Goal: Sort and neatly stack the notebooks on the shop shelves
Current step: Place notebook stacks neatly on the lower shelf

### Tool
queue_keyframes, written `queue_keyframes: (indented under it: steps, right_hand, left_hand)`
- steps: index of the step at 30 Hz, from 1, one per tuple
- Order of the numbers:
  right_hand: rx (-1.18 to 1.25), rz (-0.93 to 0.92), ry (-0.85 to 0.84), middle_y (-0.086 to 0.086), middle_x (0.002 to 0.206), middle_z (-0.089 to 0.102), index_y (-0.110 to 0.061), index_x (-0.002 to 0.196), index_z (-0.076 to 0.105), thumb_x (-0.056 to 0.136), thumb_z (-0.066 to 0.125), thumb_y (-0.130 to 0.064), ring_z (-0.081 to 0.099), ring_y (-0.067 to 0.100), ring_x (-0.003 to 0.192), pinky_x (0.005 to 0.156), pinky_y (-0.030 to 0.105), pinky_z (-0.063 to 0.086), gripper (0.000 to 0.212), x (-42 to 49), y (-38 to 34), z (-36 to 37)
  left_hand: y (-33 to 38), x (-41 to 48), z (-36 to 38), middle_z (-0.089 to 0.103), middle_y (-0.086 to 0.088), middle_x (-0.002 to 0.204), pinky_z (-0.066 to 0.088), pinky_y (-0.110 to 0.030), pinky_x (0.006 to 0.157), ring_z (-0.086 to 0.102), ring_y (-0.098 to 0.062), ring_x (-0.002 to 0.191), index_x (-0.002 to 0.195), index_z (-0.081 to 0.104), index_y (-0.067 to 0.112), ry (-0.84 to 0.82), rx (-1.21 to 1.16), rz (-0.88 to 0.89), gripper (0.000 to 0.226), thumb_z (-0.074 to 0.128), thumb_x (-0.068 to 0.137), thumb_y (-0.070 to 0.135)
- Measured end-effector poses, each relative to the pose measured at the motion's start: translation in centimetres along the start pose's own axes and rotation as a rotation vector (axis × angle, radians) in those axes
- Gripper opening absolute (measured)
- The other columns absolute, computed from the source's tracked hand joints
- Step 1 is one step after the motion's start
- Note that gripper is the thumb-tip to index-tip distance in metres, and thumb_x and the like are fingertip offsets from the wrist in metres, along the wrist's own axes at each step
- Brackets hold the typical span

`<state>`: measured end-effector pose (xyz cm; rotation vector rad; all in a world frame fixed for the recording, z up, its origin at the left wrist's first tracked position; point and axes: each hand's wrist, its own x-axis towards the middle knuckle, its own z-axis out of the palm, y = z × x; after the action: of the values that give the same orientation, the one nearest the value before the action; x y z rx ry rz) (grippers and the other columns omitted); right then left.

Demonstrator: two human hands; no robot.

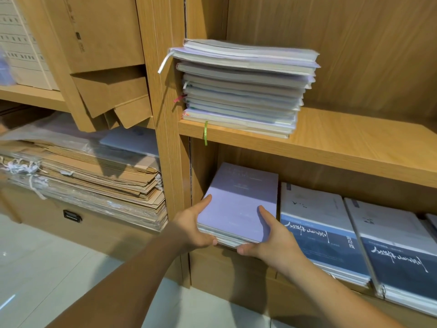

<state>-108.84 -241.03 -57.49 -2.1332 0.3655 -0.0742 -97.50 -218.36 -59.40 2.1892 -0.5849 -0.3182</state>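
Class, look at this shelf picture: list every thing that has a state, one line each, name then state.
lilac notebook pile, held between both hands.
left hand, gripping its left front corner.
right hand, gripping its right front corner.
upper-shelf stack, uneven, ribbons hanging out.
blue-and-white notebooks, flat in side-by-side piles.

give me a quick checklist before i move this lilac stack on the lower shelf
1. Left hand grips the lilac stack at its near left corner: ok.
2. Right hand grips its near right corner: ok.
3. Lilac stack squared up: not ok, lower notebooks jut out at the near edge.
4. Clear of the blue-and-white notebooks beside it: ok, a narrow gap shows.
5. Upper stack tidy: not ok, skewed, ribbons hanging out.
6. Free room on the upper shelf right of that stack: ok.
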Motion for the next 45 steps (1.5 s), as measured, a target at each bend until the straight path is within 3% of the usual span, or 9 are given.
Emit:
queue_keyframes:
  steps: [4, 9, 14, 17, 21, 24, 28, 34, 45]
  right_hand:
    - [0.033, -0.034, 0.009, -0.014, 0.166, 0.024, -0.026, 0.163, 0.018, 0.081, 0.078, -0.057, 0.024, 0.011, 0.153, 0.118, 0.028, 0.027, 0.107, -0.8, 0.5, -0.1]
    - [-0.035, -0.041, 0.046, -0.012, 0.165, 0.030, -0.023, 0.162, 0.026, 0.086, 0.073, -0.054, 0.027, 0.010, 0.152, 0.114, 0.022, 0.025, 0.094, -0.6, 0.5, -0.4]
    - [-0.074, 0.000, 0.036, -0.019, 0.159, 0.034, -0.026, 0.162, 0.023, 0.082, 0.075, -0.060, 0.034, 0.012, 0.148, 0.113, 0.028, 0.035, 0.101, -0.5, 0.6, -0.3]
    - [-0.154, -0.001, 0.004, -0.025, 0.126, 0.041, -0.027, 0.154, 0.024, 0.081, 0.077, -0.058, 0.044, 0.003, 0.115, 0.083, 0.017, 0.042, 0.096, -0.7, 0.7, -0.1]
    - [-0.175, 0.032, 0.033, -0.027, 0.105, 0.050, -0.029, 0.143, 0.027, 0.086, 0.076, -0.054, 0.057, 0.006, 0.096, 0.060, 0.008, 0.041, 0.079, -0.6, 0.7, 0.1]
    - [-0.110, 0.122, 0.023, -0.011, 0.120, 0.059, -0.025, 0.147, 0.019, 0.076, 0.088, -0.046, 0.061, 0.019, 0.108, 0.077, 0.025, 0.051, 0.101, -0.7, 0.4, 0.0]
    - [-0.177, 0.226, -0.033, -0.004, 0.117, 0.045, -0.025, 0.158, -0.020, 0.071, 0.094, -0.026, 0.057, 0.027, 0.120, 0.087, 0.030, 0.047, 0.144, -0.7, -0.6, 0.7]
    - [-0.223, 0.127, 0.131, -0.006, 0.099, 0.055, -0.025, 0.150, 0.011, 0.074, 0.091, -0.019, 0.056, 0.016, 0.083, 0.060, 0.024, 0.045, 0.110, -0.6, 0.1, 2.0]
    - [-0.198, 0.139, 0.258, -0.006, 0.089, 0.053, -0.027, 0.132, 0.029, 0.071, 0.093, -0.013, 0.052, 0.017, 0.072, 0.048, 0.018, 0.034, 0.090, 1.2, 1.1, 2.0]
  left_hand:
    - [-0.2, -0.1, -0.6, 0.026, 0.019, 0.163, 0.031, -0.026, 0.119, 0.027, -0.003, 0.149, 0.161, 0.023, 0.035, -0.068, -0.057, 0.011, 0.112, 0.083, 0.070, 0.062]
    - [0.0, 0.3, -0.4, 0.029, 0.014, 0.165, 0.031, -0.033, 0.121, 0.030, -0.007, 0.149, 0.159, 0.030, 0.036, -0.003, -0.021, 0.030, 0.089, 0.076, 0.085, 0.055]
    - [0.0, 0.3, -0.6, 0.033, 0.010, 0.164, 0.034, -0.040, 0.121, 0.033, -0.013, 0.149, 0.162, 0.022, 0.032, 0.014, 0.016, 0.014, 0.094, 0.073, 0.087, 0.056]
    - [-0.1, 0.0, -0.7, 0.046, 0.008, 0.156, 0.043, -0.042, 0.115, 0.045, -0.018, 0.141, 0.162, 0.019, 0.029, -0.022, 0.093, -0.038, 0.098, 0.073, 0.085, 0.056]
    - [0.7, -0.2, -0.5, 0.064, 0.018, 0.129, 0.053, -0.039, 0.102, 0.061, -0.011, 0.119, 0.147, 0.042, 0.040, 0.010, 0.105, 0.000, 0.074, 0.079, 0.083, 0.045]
    - [0.6, -0.1, -0.8, 0.067, 0.014, 0.118, 0.057, -0.038, 0.096, 0.064, -0.013, 0.110, 0.136, 0.051, 0.035, -0.051, 0.112, -0.080, 0.075, 0.090, 0.071, 0.038]
    - [0.6, -0.1, -0.1, 0.067, 0.007, 0.114, 0.057, -0.039, 0.096, 0.065, -0.017, 0.107, 0.129, 0.054, 0.025, -0.018, 0.168, -0.142, 0.073, 0.093, 0.067, 0.032]
    - [0.3, 0.2, 0.5, 0.069, 0.007, 0.109, 0.060, -0.036, 0.091, 0.066, -0.016, 0.103, 0.123, 0.059, 0.023, 0.070, 0.162, -0.111, 0.068, 0.093, 0.067, 0.036]
    - [0.6, 1.4, 1.5, 0.071, 0.014, 0.102, 0.056, -0.022, 0.080, 0.065, -0.009, 0.092, 0.118, 0.068, 0.026, 0.212, 0.265, -0.110, 0.065, 0.093, 0.063, 0.051]
